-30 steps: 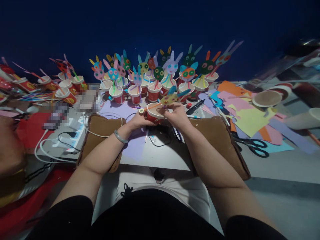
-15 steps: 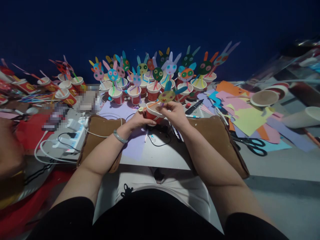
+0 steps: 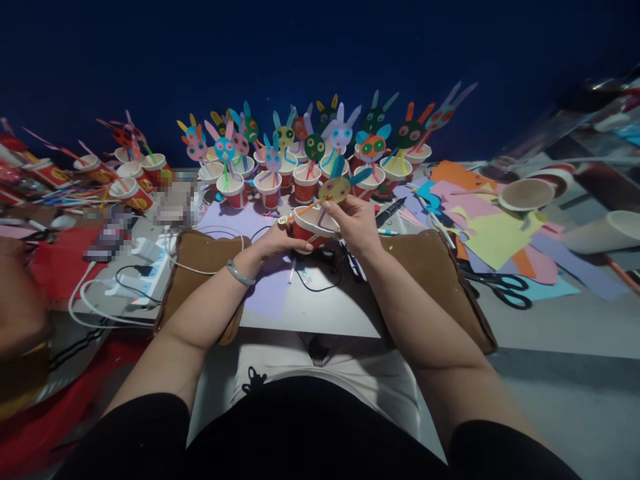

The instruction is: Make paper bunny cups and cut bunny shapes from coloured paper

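Observation:
In the middle of the head view my left hand (image 3: 281, 241) is closed around the lower left side of a red and white paper cup (image 3: 315, 224). An orange straw or strip with a small round "Hi" tag (image 3: 283, 221) sticks out to the left over the cup's rim. Above the cup is a yellow paper rabbit head (image 3: 334, 189) with blue-green ears and drawn-on features. My right hand (image 3: 356, 223) pinches at the lower right of this head; its fingertips partly hide what they grip. Behind stand several finished-looking cups with paper rabbit heads (image 3: 273, 159).
Coloured paper scraps (image 3: 493, 233) and black scissors (image 3: 507, 290) lie to the right. On the left are a power strip (image 3: 150, 277) with white cables, a phone (image 3: 111, 237) and more red cups (image 3: 133, 193). Brown cushions (image 3: 200, 257) lie under my forearms. Another person's blurred hand (image 3: 23, 293) is at far left.
The yellow rabbit head has tilted more upright, its ears now pointing further up. My right hand has shifted slightly right and turned. My left hand keeps its hold on the cup.

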Tool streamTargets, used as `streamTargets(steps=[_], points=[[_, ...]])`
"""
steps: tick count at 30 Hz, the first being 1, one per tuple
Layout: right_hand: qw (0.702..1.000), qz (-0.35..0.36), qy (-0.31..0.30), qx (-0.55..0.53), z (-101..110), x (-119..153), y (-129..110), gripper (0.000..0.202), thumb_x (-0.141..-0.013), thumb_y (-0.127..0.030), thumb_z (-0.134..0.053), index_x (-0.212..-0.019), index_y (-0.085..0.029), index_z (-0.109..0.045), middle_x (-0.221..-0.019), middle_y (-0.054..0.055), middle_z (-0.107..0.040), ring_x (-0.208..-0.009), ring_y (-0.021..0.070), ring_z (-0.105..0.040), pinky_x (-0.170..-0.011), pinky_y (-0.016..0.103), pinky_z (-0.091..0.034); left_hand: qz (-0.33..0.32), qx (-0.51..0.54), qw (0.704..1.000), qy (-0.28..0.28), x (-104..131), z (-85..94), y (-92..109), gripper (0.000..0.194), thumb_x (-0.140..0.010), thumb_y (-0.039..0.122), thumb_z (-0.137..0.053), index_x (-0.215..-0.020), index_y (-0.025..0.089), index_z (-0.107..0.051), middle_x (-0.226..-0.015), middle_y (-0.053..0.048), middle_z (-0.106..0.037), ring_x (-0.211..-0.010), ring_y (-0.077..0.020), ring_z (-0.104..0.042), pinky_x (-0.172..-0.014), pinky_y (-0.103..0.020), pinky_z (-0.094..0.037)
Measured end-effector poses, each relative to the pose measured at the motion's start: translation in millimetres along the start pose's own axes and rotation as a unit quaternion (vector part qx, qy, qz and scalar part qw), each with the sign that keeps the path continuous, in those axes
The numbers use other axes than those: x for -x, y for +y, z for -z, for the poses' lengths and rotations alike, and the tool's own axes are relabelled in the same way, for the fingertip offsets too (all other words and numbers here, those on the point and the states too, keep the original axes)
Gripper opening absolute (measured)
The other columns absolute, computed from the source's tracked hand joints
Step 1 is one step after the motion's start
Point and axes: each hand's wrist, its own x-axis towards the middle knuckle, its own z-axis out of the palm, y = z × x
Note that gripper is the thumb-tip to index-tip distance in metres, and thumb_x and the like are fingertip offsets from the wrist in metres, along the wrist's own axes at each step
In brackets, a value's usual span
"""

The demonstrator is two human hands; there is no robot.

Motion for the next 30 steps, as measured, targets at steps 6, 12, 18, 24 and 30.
streamTargets(steps=[6, 12, 18, 24, 30], points=[[1.000, -0.010, -0.011, -0.002, 2.6, 0.0, -4.0, 0.054, -0.063, -0.072, -0.087, -0.074, -0.021, -0.073, -0.070, 0.001, -0.068, -0.066, 0.0158, -0.059, -0.058, 0.030, -0.047, 0.002, -0.008, 1.000, -0.002, 2.6, -2.6, 0.2, 0.060, -0.052, 0.022, -0.097, -0.108, 0.016, -0.075, -0.106, -0.010, -0.080, -0.110, -0.0274, -0.073, -0.108, -0.044, -0.050], [1.000, -0.005, -0.016, 0.002, 2.6, 0.2, -6.2, 0.059, -0.060, -0.076, -0.086, -0.077, -0.021, -0.074, -0.073, 0.002, -0.070, -0.068, 0.0172, -0.060, -0.062, 0.031, -0.049, 0.000, -0.017, 1.000, -0.004, 1.8, -1.3, 0.4, 0.070, -0.048, 0.020, -0.099, -0.113, 0.016, -0.074, -0.111, -0.012, -0.080, -0.111, -0.0295, -0.073, -0.109, -0.047, -0.051], [1.000, 0.002, -0.024, -0.005, 0.9, 2.4, -5.8, 0.057, -0.062, -0.073, -0.087, -0.082, -0.020, -0.078, -0.080, 0.003, -0.076, -0.072, 0.0184, -0.065, -0.067, 0.032, -0.053, 0.023, -0.042, 0.999, -0.001, 3.5, 0.1, 2.2, 0.069, -0.048, 0.021, -0.100, -0.112, 0.015, -0.075, -0.112, -0.012, -0.079, -0.107, -0.0283, -0.074, -0.107, -0.048, -0.052], [0.999, 0.011, -0.044, -0.005, -1.4, 4.3, -7.0, 0.057, -0.065, -0.072, -0.086, -0.089, -0.020, -0.079, -0.090, 0.005, -0.079, -0.079, 0.0209, -0.070, -0.072, 0.034, -0.058, 0.038, -0.019, 0.999, -0.016, 4.5, -1.6, -0.9, 0.066, -0.047, 0.021, -0.100, -0.108, 0.013, -0.074, -0.109, -0.012, -0.079, -0.105, -0.0277, -0.075, -0.108, -0.049, -0.051], [0.999, 0.013, -0.036, 0.006, -0.8, 3.1, -7.8, 0.057, -0.066, -0.075, -0.084, -0.085, -0.022, -0.077, -0.086, 0.004, -0.077, -0.083, 0.0218, -0.071, -0.073, 0.034, -0.057, 0.030, -0.003, 1.000, 0.000, 3.4, -2.9, 0.1, 0.064, -0.047, 0.020, -0.100, -0.105, 0.015, -0.074, -0.106, -0.011, -0.080, -0.099, -0.0261, -0.076, -0.103, -0.047, -0.055]])
